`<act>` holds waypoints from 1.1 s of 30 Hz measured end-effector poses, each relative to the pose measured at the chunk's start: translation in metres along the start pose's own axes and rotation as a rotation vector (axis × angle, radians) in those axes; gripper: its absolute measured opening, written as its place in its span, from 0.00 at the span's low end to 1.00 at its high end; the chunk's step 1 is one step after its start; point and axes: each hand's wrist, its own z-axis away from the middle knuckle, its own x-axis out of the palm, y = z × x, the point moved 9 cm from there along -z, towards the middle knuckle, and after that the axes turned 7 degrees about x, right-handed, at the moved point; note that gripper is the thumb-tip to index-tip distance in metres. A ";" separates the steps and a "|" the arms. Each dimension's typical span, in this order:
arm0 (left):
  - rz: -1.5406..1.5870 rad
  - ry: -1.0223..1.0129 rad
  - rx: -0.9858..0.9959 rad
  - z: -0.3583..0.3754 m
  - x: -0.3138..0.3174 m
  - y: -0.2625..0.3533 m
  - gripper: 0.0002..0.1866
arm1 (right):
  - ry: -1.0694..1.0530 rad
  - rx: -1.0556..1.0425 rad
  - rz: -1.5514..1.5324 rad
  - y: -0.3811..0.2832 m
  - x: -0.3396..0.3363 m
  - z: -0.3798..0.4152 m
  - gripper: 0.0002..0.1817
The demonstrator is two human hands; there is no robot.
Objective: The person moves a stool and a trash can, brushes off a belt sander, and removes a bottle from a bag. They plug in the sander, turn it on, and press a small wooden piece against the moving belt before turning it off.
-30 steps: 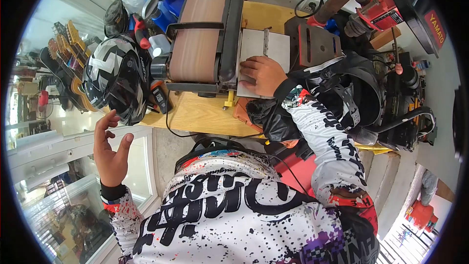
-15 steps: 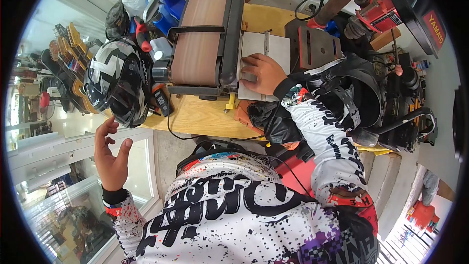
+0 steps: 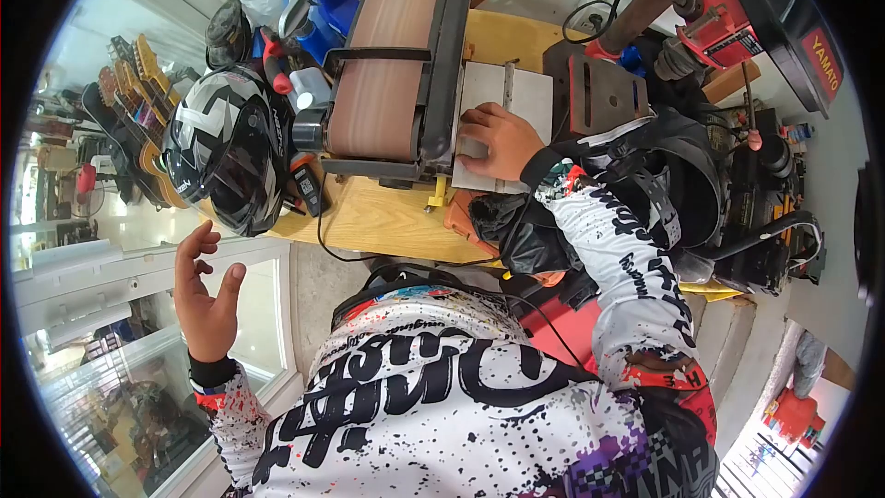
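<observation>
My right hand (image 3: 505, 140) is on the pale flat side table (image 3: 530, 92) of a belt sander (image 3: 380, 92). Its fingers are bent and its fingertips meet the table's left edge, close against the machine's side. Whatever those fingers hold is hidden or too small to name. The wide brown sanding belt stands upright, left of this hand, with a black bar across it. My left hand (image 3: 208, 300) hangs in the air at the lower left with its fingers apart and nothing in them. Nearest to it is a black, white and grey helmet (image 3: 226, 152).
A red and black drill press (image 3: 728, 28) stands at the right. Beside it lie a black helmet-like shell (image 3: 687, 175) and a black bag (image 3: 516, 231). Blue bottles (image 3: 334, 2) are behind the sander. A cable (image 3: 323, 235) crosses the wooden table's (image 3: 387, 221) front edge.
The whole view has shifted slightly. My right hand stays at the side table's edge with little change in its fingers. My left hand remains raised and open.
</observation>
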 end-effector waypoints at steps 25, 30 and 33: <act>-0.009 -0.015 0.004 0.004 0.002 0.001 0.30 | -0.073 0.201 -0.125 0.018 0.007 0.004 0.33; 0.006 -0.013 0.008 0.004 0.003 0.002 0.31 | -0.087 0.198 -0.155 0.018 0.013 0.008 0.33; 0.006 -0.010 0.005 0.005 0.003 0.002 0.31 | -0.102 0.216 -0.161 0.013 0.011 0.011 0.33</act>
